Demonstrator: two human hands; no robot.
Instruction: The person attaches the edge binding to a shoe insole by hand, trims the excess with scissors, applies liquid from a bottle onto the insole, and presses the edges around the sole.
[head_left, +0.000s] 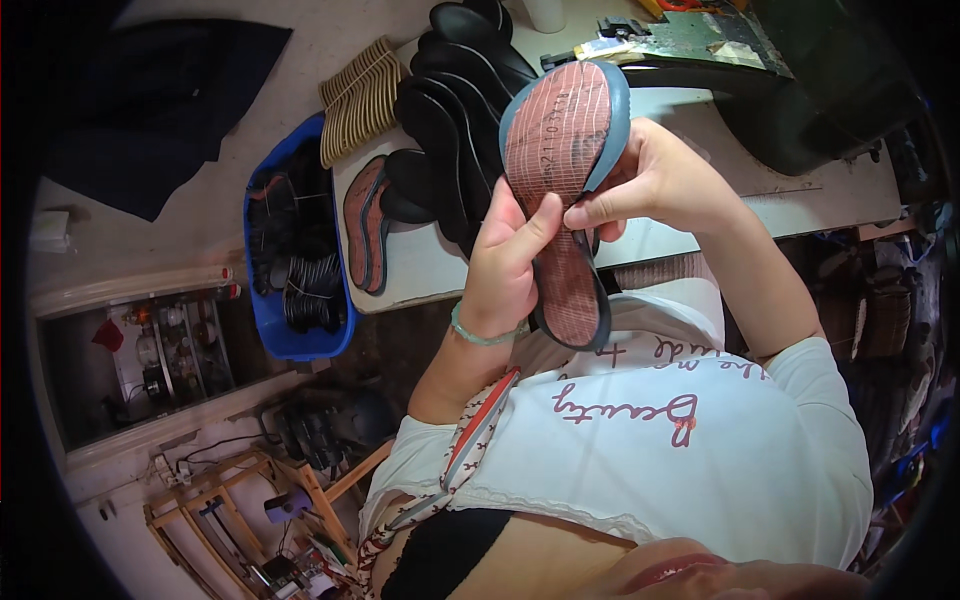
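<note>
A shoe insole [555, 135] is held up over the table's near edge, its reddish checked face with dark printed marks turned toward me. A blue-grey edge wraps its wide forefoot, and dark trim borders the narrow heel. My left hand [508, 255] closes on the insole's left side at the waist, thumb on the checked face. From the right, my right hand [645, 190] pinches the edge just across from it, with its thumb near the left thumb. Some fingers of both hands are hidden behind the insole.
Black insoles [450, 130] lie overlapped on the white table [400, 275], beside two reddish ones [366, 225]. A row of tan sole-shaped pieces [360, 95] sits farther left. A blue bin [300, 345] holds dark bundles. A green machine [710, 40] stands at the back right.
</note>
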